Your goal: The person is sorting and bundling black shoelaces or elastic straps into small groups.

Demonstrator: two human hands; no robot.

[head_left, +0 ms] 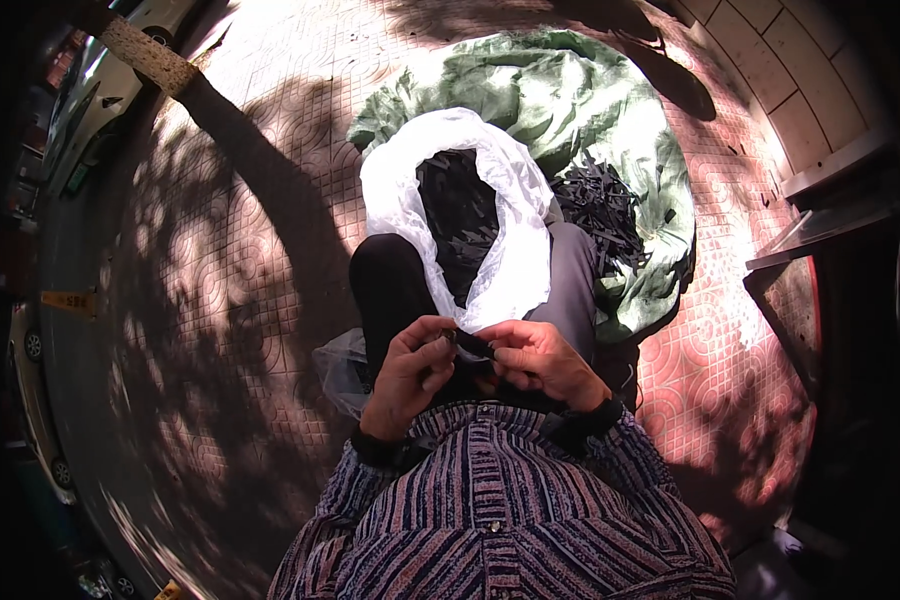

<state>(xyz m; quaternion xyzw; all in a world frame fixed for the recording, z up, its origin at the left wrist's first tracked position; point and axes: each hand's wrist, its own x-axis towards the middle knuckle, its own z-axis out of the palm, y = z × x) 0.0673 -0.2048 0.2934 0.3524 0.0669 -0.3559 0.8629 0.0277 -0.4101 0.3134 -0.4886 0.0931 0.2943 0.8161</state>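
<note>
Close in front of my body, my left hand (pixel 411 372) and my right hand (pixel 545 360) are both closed on one short black strip (pixel 474 345) stretched between their fingertips. The left thumb and forefinger pinch one end, the right ones the other. Just beyond, between my knees, stands a white plastic bag (pixel 525 215) with its rim folded outward. Many black strips (pixel 457 215) fill its opening. A green woven sack (pixel 530 85) spreads on the ground behind it, with a loose pile of similar black strips (pixel 605 215) on its right part.
A clear plastic bag (pixel 342 370) lies beside my left leg. Patterned red paving (pixel 220 400) surrounds me, dappled with shade. A tree trunk (pixel 145 52) rises at the upper left, near parked cars (pixel 100 110). On the right are a tiled wall (pixel 795 85) and a ledge (pixel 820 235).
</note>
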